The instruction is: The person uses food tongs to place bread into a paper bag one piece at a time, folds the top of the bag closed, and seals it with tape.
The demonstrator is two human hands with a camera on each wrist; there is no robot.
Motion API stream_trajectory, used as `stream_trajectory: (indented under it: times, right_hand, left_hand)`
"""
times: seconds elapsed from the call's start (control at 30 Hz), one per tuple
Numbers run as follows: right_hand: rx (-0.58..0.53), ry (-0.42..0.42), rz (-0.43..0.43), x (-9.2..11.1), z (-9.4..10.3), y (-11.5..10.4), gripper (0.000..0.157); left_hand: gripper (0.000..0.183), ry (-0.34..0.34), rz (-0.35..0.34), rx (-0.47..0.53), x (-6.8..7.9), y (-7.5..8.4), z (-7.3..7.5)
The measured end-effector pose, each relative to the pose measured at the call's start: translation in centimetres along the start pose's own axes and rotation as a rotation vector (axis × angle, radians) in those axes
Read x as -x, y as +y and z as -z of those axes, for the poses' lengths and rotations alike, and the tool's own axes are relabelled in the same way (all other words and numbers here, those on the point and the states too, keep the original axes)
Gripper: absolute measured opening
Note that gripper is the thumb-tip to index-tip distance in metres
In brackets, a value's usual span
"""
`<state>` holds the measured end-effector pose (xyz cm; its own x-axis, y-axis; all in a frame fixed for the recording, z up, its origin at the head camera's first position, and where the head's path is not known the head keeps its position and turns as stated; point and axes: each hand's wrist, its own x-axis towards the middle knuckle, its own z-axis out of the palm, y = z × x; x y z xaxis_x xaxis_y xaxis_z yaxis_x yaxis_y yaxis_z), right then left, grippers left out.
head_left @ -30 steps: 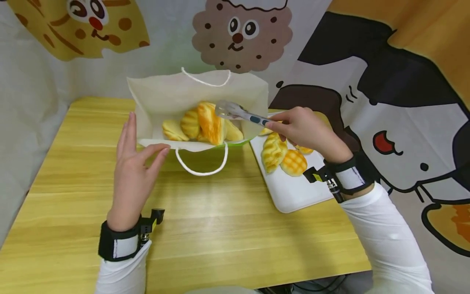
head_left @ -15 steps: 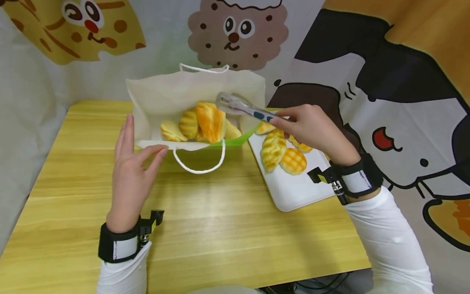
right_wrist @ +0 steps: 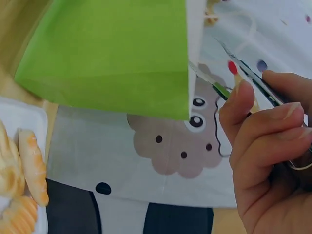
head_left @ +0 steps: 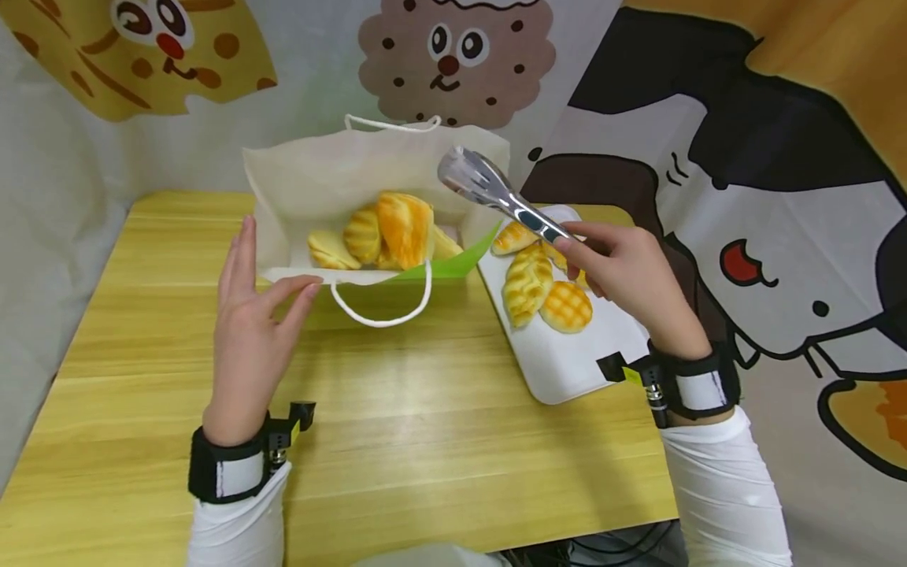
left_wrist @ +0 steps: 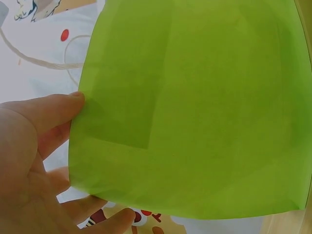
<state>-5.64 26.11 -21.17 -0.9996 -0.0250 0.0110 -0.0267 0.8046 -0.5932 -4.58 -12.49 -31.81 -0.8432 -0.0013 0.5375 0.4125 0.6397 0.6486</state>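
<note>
My left hand [head_left: 255, 339] pinches the near rim of a green paper bag [left_wrist: 195, 107] between thumb and forefinger at its left corner. The bag's mouth faces me, showing a white inside with several bread pieces [head_left: 407, 228] in it. In my right hand [head_left: 631, 268] is a pair of metal tongs [head_left: 503, 193], its tips raised over the bag's right side. The right wrist view shows the two tong arms [right_wrist: 256, 83] spread apart, with nothing between them. Below the right hand lies a white tray [head_left: 560, 370] bearing several more breads, among them a braided one [head_left: 527, 287] and a round cross-scored one [head_left: 567, 307].
A wooden table [head_left: 397, 465] carries the bag and the tray. White rope handles [head_left: 383, 319] stick out from both bag rims. Behind stands a cloth backdrop [head_left: 319, 63] printed with cartoon figures. Dark cables [head_left: 609, 547] hang beyond the table's front edge.
My right hand has drawn back to the right and lifted the tongs out of the bag's mouth. The left hand keeps its pinch on the rim; the breads inside stay put.
</note>
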Motion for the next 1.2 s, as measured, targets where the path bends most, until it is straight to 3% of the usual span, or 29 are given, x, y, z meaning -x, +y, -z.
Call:
stream_trajectory:
  times: [0.47,0.87,1.2]
  right_hand:
    - [-0.371,0.165,-0.039,3.8,-1.5,3.4,0.035]
    - [-0.696,0.276,-0.141,7.1,-4.1,5.8,0.035]
    - [-0.777,0.384,-0.342,9.8,-6.1,8.7,0.038]
  left_hand:
    - [0.016,-0.005,0.002,0.004,0.0,0.0,0.1]
    - [0.017,-0.02,0.011,0.007,0.1,0.0,0.0]
    - [0.016,-0.007,0.0,0.011,0.1,0.0,-0.1]
